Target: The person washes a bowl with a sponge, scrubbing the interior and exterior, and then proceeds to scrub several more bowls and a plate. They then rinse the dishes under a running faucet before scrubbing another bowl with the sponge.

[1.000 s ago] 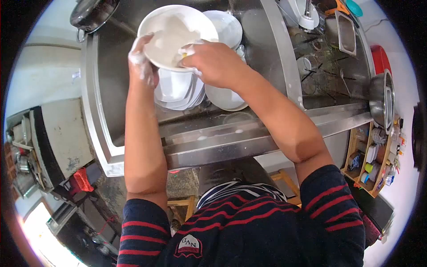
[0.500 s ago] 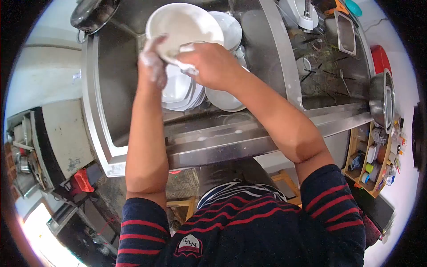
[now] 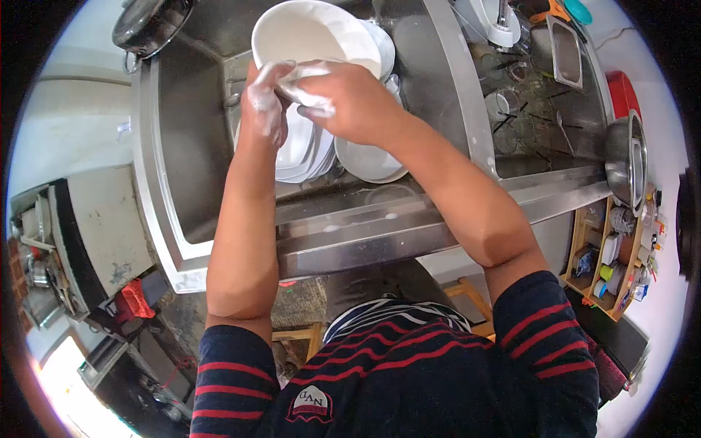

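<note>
We locate the white bowl (image 3: 318,33) over the sink (image 3: 186,146), toward its far edge, tilted so that its hollow faces us. The left hand (image 3: 264,106) and the right hand (image 3: 350,98) meet at the bowl's near rim, both coated with foam (image 3: 314,101). The fingers of both are curled; they hide one another, so we cannot tell whether either hand grasps the rim or has something clenched between them.

For good handling, we judge that foam makes the rim slippery: we should support the bowl from its outer wall with the left hand, hook the thumb over the rim, and rub with the right using light, even pressure. We should turn the bowl rather than cross the wrists — and keep it low over the plates (image 3: 296,150), which stand between it and the sink's near edge, so that a slip does little harm.

Compared with half a second ago, the bowl sits farther toward the sink's far and right edges. The left hand has shifted right — its fingers, then spread along the bowl's left rim, now bunch against the right hand's fingers. The plates have not visibly moved.
</note>
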`<state>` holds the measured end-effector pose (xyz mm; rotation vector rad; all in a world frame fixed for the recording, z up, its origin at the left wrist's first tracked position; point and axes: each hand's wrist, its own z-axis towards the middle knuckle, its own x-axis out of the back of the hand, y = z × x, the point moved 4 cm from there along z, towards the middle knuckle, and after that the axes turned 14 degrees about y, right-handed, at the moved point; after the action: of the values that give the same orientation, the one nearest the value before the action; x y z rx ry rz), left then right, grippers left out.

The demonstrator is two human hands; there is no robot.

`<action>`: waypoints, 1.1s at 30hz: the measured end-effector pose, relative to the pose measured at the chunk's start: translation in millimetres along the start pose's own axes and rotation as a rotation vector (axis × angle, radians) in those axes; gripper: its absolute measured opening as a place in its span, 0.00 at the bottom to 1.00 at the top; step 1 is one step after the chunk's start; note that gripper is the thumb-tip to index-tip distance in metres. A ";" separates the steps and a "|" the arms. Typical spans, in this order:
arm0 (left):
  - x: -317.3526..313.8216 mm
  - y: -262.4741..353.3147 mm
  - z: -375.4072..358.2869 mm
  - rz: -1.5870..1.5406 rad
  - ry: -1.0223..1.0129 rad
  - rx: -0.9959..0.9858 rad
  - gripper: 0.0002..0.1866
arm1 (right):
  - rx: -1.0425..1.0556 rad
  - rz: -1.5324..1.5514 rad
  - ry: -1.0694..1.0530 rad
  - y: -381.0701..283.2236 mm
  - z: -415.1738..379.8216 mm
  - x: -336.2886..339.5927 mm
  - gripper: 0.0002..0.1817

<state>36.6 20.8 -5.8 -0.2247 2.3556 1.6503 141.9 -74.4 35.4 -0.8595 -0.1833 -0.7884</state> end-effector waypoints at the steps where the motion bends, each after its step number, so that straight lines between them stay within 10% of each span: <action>1: -1.7 3.7 -4.4 0.018 0.045 0.023 0.16 | -0.002 0.001 -0.005 3.1 -1.6 -0.5 0.17; 21: 2.2 7.9 2.6 -0.042 0.030 0.060 0.26 | -0.040 -0.190 -0.199 -0.4 0.1 -8.6 0.14; 33: 25.2 7.6 15.4 0.106 0.023 -0.233 0.08 | -0.103 -0.315 -0.047 14.9 6.6 14.3 0.20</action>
<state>12.4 38.4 -11.4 -0.1658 2.2236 1.9836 163.4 -71.5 37.1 -0.9595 -0.3273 -1.0793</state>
